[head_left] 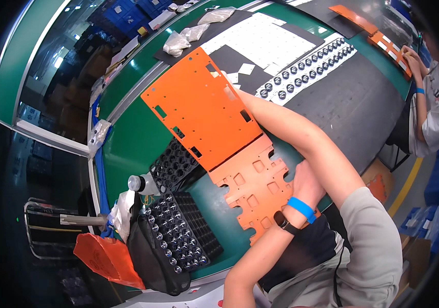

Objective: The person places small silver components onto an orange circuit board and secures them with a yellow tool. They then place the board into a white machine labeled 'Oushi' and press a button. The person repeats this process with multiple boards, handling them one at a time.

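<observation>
Orange panel (204, 110) between your hands, fingers mostly out of sight

Your left hand (309, 182) is beside the right edge of the lighter orange plate (253, 192), with notched sides and raised squares. You cannot tell here whether its fingers grip that edge or merely rest near it. The orange panel, drilled with round holes and rectangular slots, lies up and to the left of those fingers, its lower edge meeting the plate.

Your right forearm (301, 131) crosses above your left hand, and your right hand goes behind the panel's upper right side. Its fingers are hidden, so whether they clasp the panel cannot be told.

Left of and below your left fingers, past the plate, a black tray (176, 233) holds shiny round parts on the green table (132, 97). A second black tray (173, 167) sits farther up, just beneath the panel's lower left corner. To the right of your right hand are white strips (306, 69) bearing dark round parts; above it, white sheets (253, 38).
</observation>
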A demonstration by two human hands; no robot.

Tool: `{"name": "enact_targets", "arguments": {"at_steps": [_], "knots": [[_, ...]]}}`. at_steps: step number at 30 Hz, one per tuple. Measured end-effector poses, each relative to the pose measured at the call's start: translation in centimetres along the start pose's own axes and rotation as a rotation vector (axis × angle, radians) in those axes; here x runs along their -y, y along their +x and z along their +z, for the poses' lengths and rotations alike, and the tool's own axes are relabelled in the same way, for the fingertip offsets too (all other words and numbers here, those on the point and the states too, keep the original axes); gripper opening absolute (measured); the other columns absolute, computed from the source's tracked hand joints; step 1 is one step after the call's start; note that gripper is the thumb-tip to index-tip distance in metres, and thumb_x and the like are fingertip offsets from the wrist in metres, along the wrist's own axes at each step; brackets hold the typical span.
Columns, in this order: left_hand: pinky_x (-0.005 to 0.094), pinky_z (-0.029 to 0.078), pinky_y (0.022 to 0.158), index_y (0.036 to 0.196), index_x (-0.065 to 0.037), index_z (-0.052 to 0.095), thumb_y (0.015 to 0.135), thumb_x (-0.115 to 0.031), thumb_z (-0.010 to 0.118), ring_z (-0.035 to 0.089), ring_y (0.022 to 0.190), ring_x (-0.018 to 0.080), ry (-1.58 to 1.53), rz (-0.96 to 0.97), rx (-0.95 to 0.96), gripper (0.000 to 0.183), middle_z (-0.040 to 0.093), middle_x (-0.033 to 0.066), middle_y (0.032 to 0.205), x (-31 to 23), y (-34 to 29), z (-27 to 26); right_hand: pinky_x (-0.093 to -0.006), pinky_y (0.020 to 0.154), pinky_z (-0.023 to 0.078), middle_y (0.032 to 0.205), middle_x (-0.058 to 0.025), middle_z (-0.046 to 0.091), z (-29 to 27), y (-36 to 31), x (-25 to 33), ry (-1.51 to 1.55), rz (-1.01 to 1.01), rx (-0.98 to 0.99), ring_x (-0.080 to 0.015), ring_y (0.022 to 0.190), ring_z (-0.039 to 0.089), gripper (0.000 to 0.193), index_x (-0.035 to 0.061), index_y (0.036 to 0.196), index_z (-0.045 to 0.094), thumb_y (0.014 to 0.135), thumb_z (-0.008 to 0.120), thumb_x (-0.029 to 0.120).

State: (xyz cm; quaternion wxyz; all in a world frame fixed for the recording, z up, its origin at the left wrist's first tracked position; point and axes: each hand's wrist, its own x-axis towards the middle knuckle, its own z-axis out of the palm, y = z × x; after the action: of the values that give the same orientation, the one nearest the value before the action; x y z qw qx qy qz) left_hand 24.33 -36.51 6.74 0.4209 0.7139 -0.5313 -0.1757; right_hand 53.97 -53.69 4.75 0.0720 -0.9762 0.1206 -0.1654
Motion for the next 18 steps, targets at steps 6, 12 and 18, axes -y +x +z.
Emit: {"name": "enact_targets", "arguments": {"at_steps": [6, 12, 18], "knots": [[0.0505, 0.052, 0.064, 0.07, 0.0, 0.065, 0.075, -0.009, 0.067, 0.065, 0.073, 0.0433, 0.17, -0.006, 0.057, 0.01, 0.066, 0.0229, 0.074, 0.0, 0.5, 0.2, -0.0369, 0.064, 0.056, 0.083, -0.0123, 0.07, -2.0, -0.9, -2.1, -0.264, -0.1, -0.327, -0.0261, 0.079, 0.071, 0.021, 0.0057, 0.084, 0.068, 0.086, 0.06, 0.024], [0.0505, 0.053, 0.066, 0.072, 0.0, 0.067, 0.076, -0.01, 0.067, 0.065, 0.073, 0.0427, 0.209, -0.086, 0.091, 0.011, 0.066, 0.0233, 0.074, -0.7, 0.8, -0.2, -0.0412, 0.084, 0.054, 0.113, -0.0227, 0.064, -2.7, -2.7, -2.9, -0.144, -0.137, 0.123, -0.0335, 0.109, 0.062, 0.034, -0.0017, 0.109, 0.063, 0.09, 0.055, 0.026], [0.0511, 0.053, 0.069, 0.076, 0.001, 0.067, 0.08, -0.014, 0.066, 0.066, 0.074, 0.0427, 0.241, -0.065, 0.143, 0.015, 0.067, 0.0241, 0.077, -1.1, 0.8, -0.5, -0.0481, 0.092, 0.051, 0.129, -0.0228, 0.057, -1.3, -2.9, -1.8, -0.082, 0.052, 0.146, -0.034, 0.119, 0.057, 0.037, 0.0039, 0.118, 0.064, 0.095, 0.05, 0.029]]}}
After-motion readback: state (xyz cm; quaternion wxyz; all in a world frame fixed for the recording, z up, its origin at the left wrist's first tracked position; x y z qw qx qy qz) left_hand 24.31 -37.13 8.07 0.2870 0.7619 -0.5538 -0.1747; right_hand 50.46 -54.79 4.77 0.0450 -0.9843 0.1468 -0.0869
